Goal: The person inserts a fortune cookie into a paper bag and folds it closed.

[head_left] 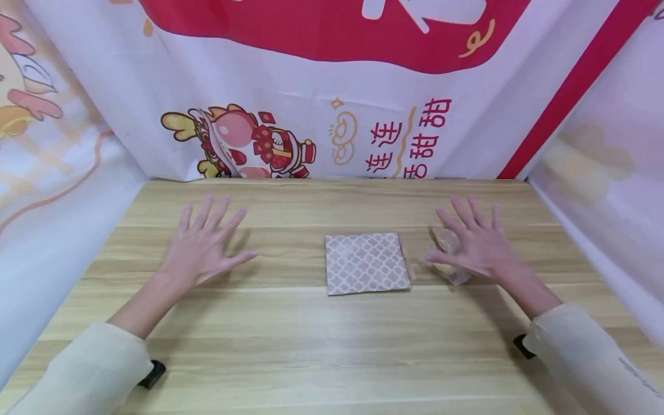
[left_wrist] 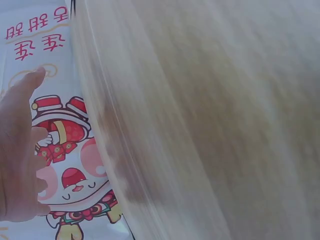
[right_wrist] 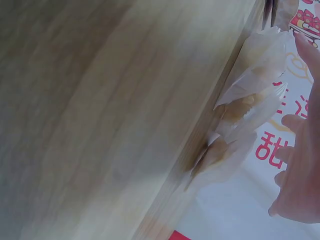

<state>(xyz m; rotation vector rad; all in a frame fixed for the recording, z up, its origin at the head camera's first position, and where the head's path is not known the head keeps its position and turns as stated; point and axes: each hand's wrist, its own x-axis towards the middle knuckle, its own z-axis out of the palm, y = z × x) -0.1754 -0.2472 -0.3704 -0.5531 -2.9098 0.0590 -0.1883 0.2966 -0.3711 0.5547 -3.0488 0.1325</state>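
Hovering just right of the flat, tan-and-white lattice-patterned packet (head_left: pixel 365 264), the right hand (head_left: pixel 478 246) is nearer than the left hand (head_left: pixel 199 248), opposite; all fingers spread apart.

Cream sleeves (head_left: pixel 85 372) have black pieces (head_left: pixel 152 374) beneath, the right bearing dark marks (head_left: pixel 638 374).

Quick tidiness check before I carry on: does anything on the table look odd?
Yes: the translucent wrapper near the right hand looks crumpled, standing up in uneven folds, while the patterned packet lies flat. No spill shows.
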